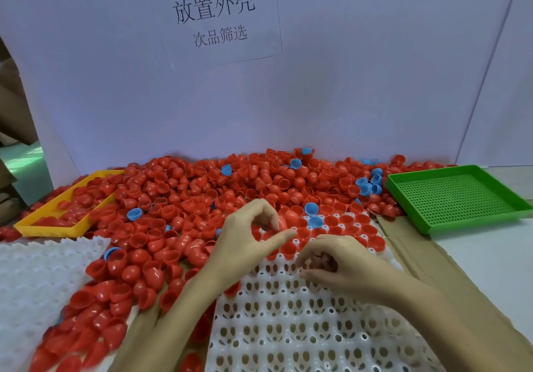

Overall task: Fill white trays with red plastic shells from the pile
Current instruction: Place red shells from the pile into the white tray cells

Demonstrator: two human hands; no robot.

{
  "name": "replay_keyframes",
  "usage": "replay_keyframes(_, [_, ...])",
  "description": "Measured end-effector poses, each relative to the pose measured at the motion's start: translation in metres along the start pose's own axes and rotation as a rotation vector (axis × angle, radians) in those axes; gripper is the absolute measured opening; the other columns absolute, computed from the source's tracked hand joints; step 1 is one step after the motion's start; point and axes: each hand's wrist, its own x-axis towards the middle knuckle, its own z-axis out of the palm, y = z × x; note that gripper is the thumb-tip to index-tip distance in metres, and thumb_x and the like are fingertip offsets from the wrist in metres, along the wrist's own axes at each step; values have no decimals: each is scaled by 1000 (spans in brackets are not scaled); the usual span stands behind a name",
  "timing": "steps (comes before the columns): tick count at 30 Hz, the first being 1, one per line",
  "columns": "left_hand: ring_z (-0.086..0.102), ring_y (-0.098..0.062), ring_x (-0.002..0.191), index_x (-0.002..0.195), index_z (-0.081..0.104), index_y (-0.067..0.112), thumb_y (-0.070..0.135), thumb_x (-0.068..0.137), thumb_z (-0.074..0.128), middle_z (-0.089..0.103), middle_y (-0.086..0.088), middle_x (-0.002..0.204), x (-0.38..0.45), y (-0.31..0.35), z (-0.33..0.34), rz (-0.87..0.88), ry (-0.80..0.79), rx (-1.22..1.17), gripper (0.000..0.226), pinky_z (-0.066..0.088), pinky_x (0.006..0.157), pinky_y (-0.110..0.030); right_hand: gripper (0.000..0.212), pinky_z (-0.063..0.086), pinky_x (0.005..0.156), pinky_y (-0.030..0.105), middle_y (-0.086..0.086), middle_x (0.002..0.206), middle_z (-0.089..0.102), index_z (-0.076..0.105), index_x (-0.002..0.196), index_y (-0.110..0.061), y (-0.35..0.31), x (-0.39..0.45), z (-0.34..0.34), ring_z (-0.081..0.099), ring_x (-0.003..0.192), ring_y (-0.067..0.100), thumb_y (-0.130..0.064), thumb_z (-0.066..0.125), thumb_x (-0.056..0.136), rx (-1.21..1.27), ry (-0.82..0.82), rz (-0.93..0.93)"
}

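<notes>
Left hand (248,236): over the far part of the white tray (302,314), thumb and fingertips pinching 1 red shell (284,221); index finger stretched right toward the filled cells.
Right hand (340,265): resting on the tray just right of the left hand, fingers curled inward; whether anything sits inside the curl, cannot tell.
Pinched shell: rounded end up and to the right, open mouth hidden behind the fingers; long axis tilted, not yet upright.
Filled cells: 2 or 3 far rows of the tray holding red shells (346,227), mouths up; 1 blue shell (315,221) sitting among them.
Next open cell: directly below and slightly near-side of the pinched shell, at the edge of the filled rows; left hand nearer to it, by judgement.
Pile (178,198): spread across the tabletop to the left and beyond the tray, touching its far and left edges; nearer the left hand.
Second white tray (34,279): near left, shells lapping its right edge.
Progress: most cells bare, filling at an early stage.
Risk: blue shells mixed through the pile, easy to grab by mistake.
</notes>
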Motion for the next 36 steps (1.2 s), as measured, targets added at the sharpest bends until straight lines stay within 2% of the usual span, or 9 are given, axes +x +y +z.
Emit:
replay_keyframes(4, [69,-21,98,89,59,27,32,87,85,66,7,95,-21,7,2,-16,-43,-73,27,58,89,-30,31,54,67,24,-11,90,68,61,126,-39,1,-1,-3,66,77,7,-44,71,97,152,45,4])
replay_keyframes(7, [67,-18,106,97,59,25,25,89,85,62,8,102,-28,7,0,-8,-64,-57,27,57,91,-28,49,60,73,29,-12,95,70,50,140,-38,-2,-1,-2,73,82,9,-42,71,96,287,126,-5])
replay_keyframes(9, [67,-19,111,105,59,25,22,90,84,63,8,108,-30,7,-1,2,-69,-67,29,54,95,-24,43,61,74,32,-9,99,70,55,135,-37,-5,-1,-3,75,85,13,-41,70,95,352,166,-14])
replay_keyframes(12, [66,-16,119,117,59,26,19,90,83,64,10,117,-31,8,-3,1,-72,-99,36,53,101,-24,19,58,69,23,-7,94,75,69,115,-33,-6,0,-5,76,80,14,-34,71,96,364,202,-49])
replay_keyframes(14, [65,-11,121,122,59,27,20,90,83,63,13,123,-32,9,-5,-8,-66,-93,41,52,103,-23,14,57,67,22,-10,92,75,69,108,-33,-6,-1,-5,76,79,15,-29,74,95,373,212,-58])
replay_keyframes(18, [66,-7,119,124,62,32,35,86,86,69,15,121,-34,13,-5,-75,-47,-130,45,51,101,-19,21,64,68,37,-11,106,72,67,109,-36,-8,-1,-5,76,83,16,-31,78,92,352,239,-71])
replay_keyframes(24, [65,-8,120,125,63,33,26,91,82,69,16,119,-34,14,-3,-40,-31,-88,40,50,100,-18,39,62,74,32,-19,114,64,67,124,-38,-11,-1,-7,73,88,17,-22,80,91,314,249,-98])
replay_keyframes(29, [65,-15,118,127,62,34,27,91,83,65,13,119,-35,14,0,70,2,-3,42,54,95,-22,32,62,77,29,-19,114,62,73,121,-32,-15,-2,-8,71,98,13,-17,77,93,343,261,-123])
replay_keyframes(36, [70,-8,111,127,64,27,20,87,86,70,17,116,-35,19,-5,51,24,-50,46,53,93,-16,29,61,77,31,-9,117,67,74,120,-31,-14,-2,-10,72,104,18,-15,74,96,457,274,-101])
